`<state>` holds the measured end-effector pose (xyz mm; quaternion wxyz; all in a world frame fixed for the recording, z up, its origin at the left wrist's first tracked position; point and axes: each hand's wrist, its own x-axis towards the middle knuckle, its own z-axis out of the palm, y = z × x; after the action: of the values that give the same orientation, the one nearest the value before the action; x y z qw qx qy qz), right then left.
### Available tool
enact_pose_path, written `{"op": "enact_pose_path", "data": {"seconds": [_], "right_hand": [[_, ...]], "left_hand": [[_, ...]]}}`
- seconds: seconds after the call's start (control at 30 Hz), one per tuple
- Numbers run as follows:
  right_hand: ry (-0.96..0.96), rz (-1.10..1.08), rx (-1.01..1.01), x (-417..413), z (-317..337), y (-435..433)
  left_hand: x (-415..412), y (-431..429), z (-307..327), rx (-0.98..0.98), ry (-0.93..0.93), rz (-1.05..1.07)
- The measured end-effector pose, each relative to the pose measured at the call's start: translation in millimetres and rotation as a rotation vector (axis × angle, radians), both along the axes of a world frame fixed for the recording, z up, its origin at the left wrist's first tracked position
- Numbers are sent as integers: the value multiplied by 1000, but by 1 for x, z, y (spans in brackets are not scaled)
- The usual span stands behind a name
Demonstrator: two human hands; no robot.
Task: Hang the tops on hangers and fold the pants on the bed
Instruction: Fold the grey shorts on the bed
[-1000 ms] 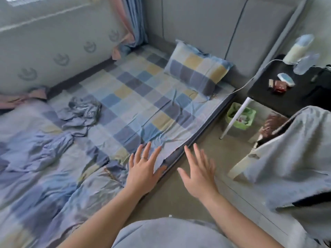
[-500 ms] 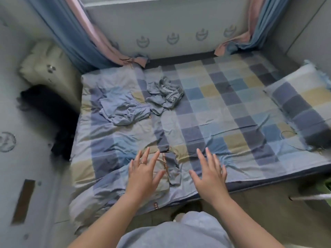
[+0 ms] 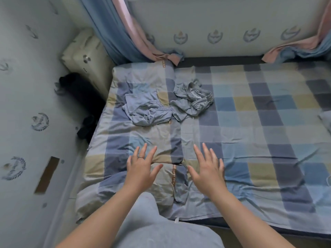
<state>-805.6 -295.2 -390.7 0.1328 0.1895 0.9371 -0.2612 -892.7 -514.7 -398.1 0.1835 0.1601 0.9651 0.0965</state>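
Note:
Two crumpled grey-blue garments lie on the checked bed (image 3: 250,133). One garment (image 3: 146,111), showing a gathered waistband, sits toward the bed's left side. The other garment (image 3: 192,100) is bunched right next to it, touching it. My left hand (image 3: 141,169), wearing a ring, and my right hand (image 3: 207,167) hover with fingers spread over the near part of the bed. Neither hand holds anything, and both are well short of the garments. No hanger is in view.
Blue and pink curtains (image 3: 121,31) hang at the far left corner, and another curtain end (image 3: 293,51) drapes at the far right. A cream cushion (image 3: 84,56) and a dark bundle (image 3: 78,86) fill the gap left of the bed. A wall runs along the left.
My view has swung left from the pillow and bedside table to face the bed squarely. The two garments now lie straight ahead. Both hands stay spread and hold nothing.

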Motion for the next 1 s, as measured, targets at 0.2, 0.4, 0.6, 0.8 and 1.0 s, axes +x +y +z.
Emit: {"op": "enact_pose_path", "data": {"seconds": [0.2,0.4,0.6,0.8,1.0], "right_hand": [[24,32,3,-31,4,6],[97,43,44,-104,-7,-5],[31,40,90,-205,-61,-42],[-166,108,161,-326,-114,-90],[-207,208,208,-462,-172,-129]], "left_hand": [[-47,13,-2,13,-9,6],[-130,6,-26,19,38,-39],[-236,-25,-93,42,-1,-69],[-342,-78,-161,65,-133,14],[-451,-121,-229,120,-209,124]]}}
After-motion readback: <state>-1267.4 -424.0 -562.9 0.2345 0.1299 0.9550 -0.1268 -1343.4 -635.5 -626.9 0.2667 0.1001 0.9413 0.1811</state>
